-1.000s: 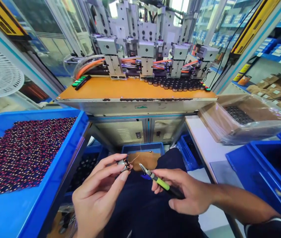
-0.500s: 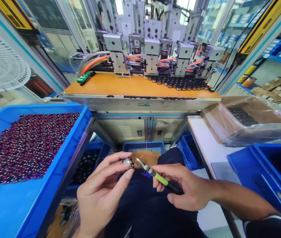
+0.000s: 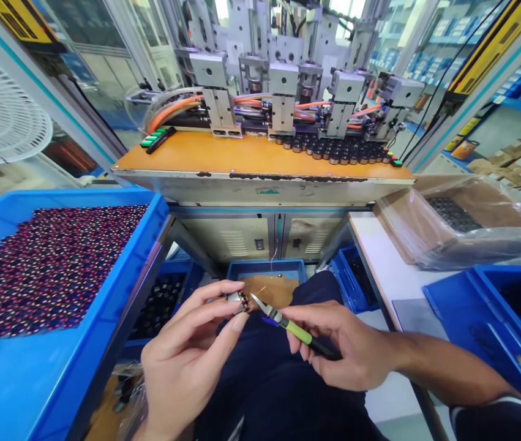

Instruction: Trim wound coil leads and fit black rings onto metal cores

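Note:
Between the thumb and fingers of my left hand point(image 3: 198, 349) is a small silvery cylindrical motor part point(image 3: 237, 299), with dark pieces and fine copper wire ends at its right-facing end. My right hand point(image 3: 343, 343) is wrapped round pliers point(image 3: 294, 326) with green and black handles. Their pointed metal jaws reach left, close to the wire ends. I cannot tell whether the jaws touch a wire. Thin copper strands show near the tip, above a blue bin point(image 3: 267, 267) with brown cardboard in it.
A large blue tray point(image 3: 26, 380) at left holds many dark red and black parts. Ahead, a machine point(image 3: 283, 92) stands over an orange ledge point(image 3: 196, 159) with rows of small black cylinders point(image 3: 333, 150). A plastic-lined carton point(image 3: 407, 236) and blue bins point(image 3: 476, 331) stand at right.
The plier tip has moved very slightly left, nearer the motor part. My left hand keeps its hold almost unmoved. The view has shifted a little.

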`<state>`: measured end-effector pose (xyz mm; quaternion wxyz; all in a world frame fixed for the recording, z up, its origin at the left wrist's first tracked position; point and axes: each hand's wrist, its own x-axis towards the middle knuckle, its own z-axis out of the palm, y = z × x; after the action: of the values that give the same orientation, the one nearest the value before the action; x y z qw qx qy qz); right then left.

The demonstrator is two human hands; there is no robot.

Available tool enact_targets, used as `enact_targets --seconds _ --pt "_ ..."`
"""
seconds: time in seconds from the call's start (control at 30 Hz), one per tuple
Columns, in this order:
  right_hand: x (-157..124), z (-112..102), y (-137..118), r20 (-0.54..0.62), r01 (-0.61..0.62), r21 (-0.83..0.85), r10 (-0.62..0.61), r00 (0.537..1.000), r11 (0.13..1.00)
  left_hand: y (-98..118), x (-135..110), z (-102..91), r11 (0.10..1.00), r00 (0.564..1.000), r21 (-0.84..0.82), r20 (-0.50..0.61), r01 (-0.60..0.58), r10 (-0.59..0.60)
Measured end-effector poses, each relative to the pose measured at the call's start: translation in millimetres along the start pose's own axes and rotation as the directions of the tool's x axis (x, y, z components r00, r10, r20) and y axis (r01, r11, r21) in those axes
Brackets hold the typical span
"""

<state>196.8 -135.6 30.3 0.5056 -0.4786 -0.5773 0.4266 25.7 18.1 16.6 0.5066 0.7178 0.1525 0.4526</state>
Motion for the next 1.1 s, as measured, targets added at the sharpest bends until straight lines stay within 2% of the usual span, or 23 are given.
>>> enact_targets --seconds 0.33,0.5,0.67,0.83,0.97,1.1 --pt "-2 3 6 -0.025 -0.011 -0.015 0.01 1.0 1.0 -1 1 1.5 1.0 1.0 -0.014 0.014 0.007 -0.006" --pt "-3 0 3 -0.051 -0.116 0.016 0.116 0.992 0.993 -3 -1 1.3 0.997 0.999 -0.071 0.017 0.028 -0.027" --pt "-7 -5 1 -0.026 -0.115 0.078 0.117 0.993 0.99 -3 2 5.6 0.987 0.995 -0.123 -0.011 -0.099 0.099" --pt "-13 -8 -1 -0.033 -0.133 0.037 0.135 0.99 0.99 -3 8 5.9 0.955 0.958 -0.098 -0.096 -0.281 0.272" --pt "-16 -8 0 -0.049 -0.115 0.001 0.115 0.992 0.993 -3 9 1.2 0.949 0.945 -0.052 -0.125 -0.311 0.303" --pt "-17 -6 1 -0.048 -0.114 -0.024 0.113 0.992 0.993 -4 7 -0.6 0.945 0.941 -0.013 -0.1 -0.326 0.324"
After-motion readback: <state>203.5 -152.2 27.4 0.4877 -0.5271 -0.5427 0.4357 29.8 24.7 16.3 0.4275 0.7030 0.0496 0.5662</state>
